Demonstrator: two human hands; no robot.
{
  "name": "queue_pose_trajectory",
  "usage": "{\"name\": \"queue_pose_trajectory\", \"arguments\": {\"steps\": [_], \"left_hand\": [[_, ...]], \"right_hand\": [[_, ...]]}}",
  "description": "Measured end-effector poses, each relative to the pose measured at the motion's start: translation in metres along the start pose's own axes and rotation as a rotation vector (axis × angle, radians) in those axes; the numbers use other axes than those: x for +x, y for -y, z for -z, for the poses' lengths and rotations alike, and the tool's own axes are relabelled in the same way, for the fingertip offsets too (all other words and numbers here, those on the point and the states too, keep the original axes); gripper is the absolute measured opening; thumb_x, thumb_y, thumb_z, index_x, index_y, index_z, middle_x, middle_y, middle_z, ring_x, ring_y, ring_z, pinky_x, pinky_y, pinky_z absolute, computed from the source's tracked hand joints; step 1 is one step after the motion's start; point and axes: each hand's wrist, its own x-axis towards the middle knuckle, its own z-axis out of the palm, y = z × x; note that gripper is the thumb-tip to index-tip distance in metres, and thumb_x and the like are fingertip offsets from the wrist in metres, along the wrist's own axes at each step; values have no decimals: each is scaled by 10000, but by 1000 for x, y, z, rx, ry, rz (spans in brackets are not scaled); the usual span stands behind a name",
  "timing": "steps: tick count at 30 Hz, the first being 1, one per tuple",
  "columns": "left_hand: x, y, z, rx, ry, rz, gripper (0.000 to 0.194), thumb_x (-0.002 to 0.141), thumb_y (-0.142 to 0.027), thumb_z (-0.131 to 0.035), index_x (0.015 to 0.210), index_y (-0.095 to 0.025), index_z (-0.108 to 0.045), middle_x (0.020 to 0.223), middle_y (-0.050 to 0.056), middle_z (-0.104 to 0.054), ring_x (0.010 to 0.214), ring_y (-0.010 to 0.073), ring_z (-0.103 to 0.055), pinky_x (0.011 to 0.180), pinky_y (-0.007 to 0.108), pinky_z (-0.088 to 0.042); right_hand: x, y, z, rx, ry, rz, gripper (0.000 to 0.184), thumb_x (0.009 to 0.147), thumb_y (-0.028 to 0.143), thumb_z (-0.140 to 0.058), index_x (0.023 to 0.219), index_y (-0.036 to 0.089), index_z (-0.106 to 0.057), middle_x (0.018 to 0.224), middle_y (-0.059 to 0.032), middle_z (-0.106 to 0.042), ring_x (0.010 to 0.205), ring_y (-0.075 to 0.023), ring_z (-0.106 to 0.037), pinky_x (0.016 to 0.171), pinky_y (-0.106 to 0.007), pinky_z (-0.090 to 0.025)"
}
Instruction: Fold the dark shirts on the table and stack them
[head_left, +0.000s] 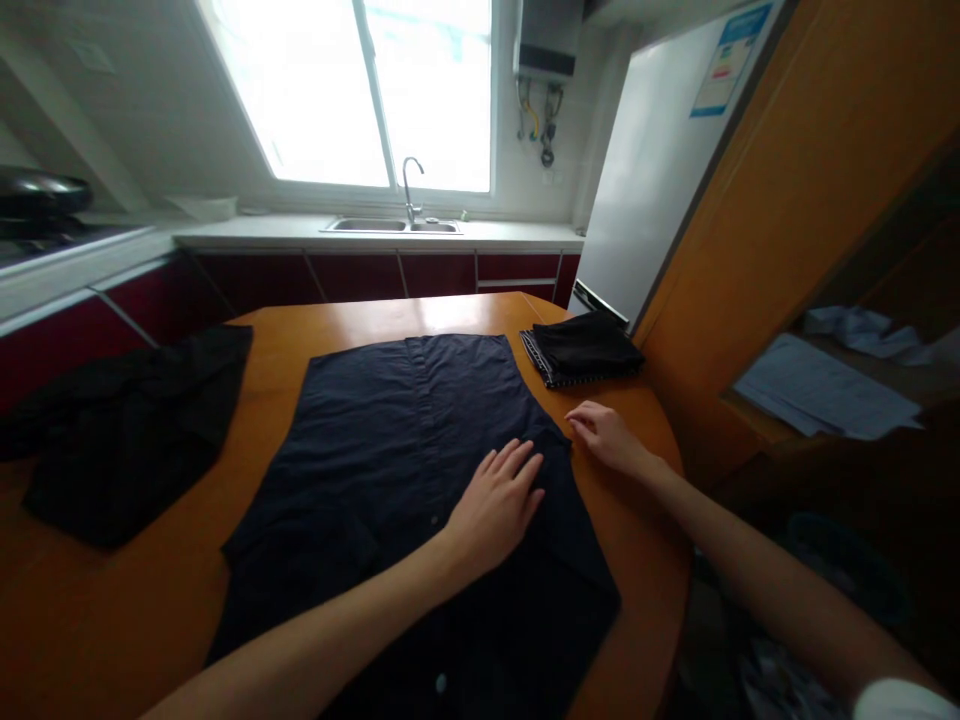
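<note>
Navy and buttoned, the garment [405, 470] spread on the worktop [637, 560] toward its far edge could ruck if your left hand [496, 500], open and flat on it, drags. Your right hand [606, 435] curls near the worktop's right edge, whether pinching cloth I cannot tell; uneven tugging could skew the garment, wide sweeps disturb the folded black stack [589, 345] by the far right corner.

The orange-brown table [274, 365] shines at its far edge and curves at the right. A navy shirt [360, 440] lies spread across its middle, a rumpled black cloth [150, 430] on the left, and a folded dark stack [589, 345] at the far right.
</note>
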Motion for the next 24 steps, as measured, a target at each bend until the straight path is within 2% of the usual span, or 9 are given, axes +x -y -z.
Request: {"name": "queue_pose_trajectory", "arguments": {"steps": [3,7,9,12,15,18,21,24], "left_hand": [[0,18,-11,109,104,-1,588,1012,-424,-467,1537,-179,-364,1625,132,-291,1511,333,-212,1178,608,-239],[-7,22,-17,154,172,-4,634,1021,-497,-412,1556,-167,-331,1633,151,-247,1511,335,-209,1176,599,-241],[-9,21,-14,170,191,-1,637,1020,-501,-407,1558,-170,-327,1633,154,-244,1509,335,-215,1176,591,-242],[-2,19,-8,186,219,-10,600,1014,-462,-417,1539,-176,-365,1621,152,-286,1508,345,-215,1174,616,-213],[22,19,-4,165,203,-98,530,991,-265,-415,1514,-181,-402,1607,123,-337,1512,307,-221,1199,575,-183],[59,24,-5,99,168,-176,524,935,-144,-443,1455,-191,-476,1535,104,-450,1443,258,-361,1183,446,-281],[97,31,-11,25,165,-141,318,980,-220,-473,1253,-214,-636,1300,91,-611,1211,235,-552,1062,360,-416],[123,39,-19,-9,250,-66,226,957,-358,-585,1097,-214,-688,1182,87,-620,1131,259,-555,992,389,-445]], "right_hand": [[-4,5,-14,-51,37,-59,147,919,271,-620,824,192,-700,859,-50,-673,787,-186,-613,740,-300,-455],[-3,1,-18,-194,18,-169,141,879,237,-651,743,201,-645,788,-44,-646,763,-197,-590,722,-309,-439],[-1,2,-15,-196,-34,-188,142,906,225,-593,783,197,-658,819,-61,-658,791,-207,-600,759,-327,-457],[-7,18,-12,-143,-134,-112,239,964,211,-462,971,185,-699,989,-110,-692,951,-237,-623,891,-377,-474],[-34,46,-24,-128,-113,-59,375,982,256,-431,1296,179,-621,1304,-152,-632,1229,-283,-555,1052,-458,-426],[-78,74,-47,-178,-61,-118,586,974,346,-473,1519,142,-405,1568,-174,-391,1466,-328,-316,1181,-549,-275],[-113,90,-62,-171,28,-113,709,964,459,-501,1582,184,-288,1632,-137,-264,1513,-321,-207,1213,-570,-211],[-123,98,-62,-154,85,-115,748,959,502,-500,1593,187,-257,1641,-126,-216,1519,-320,-175,1223,-580,-181]]}}
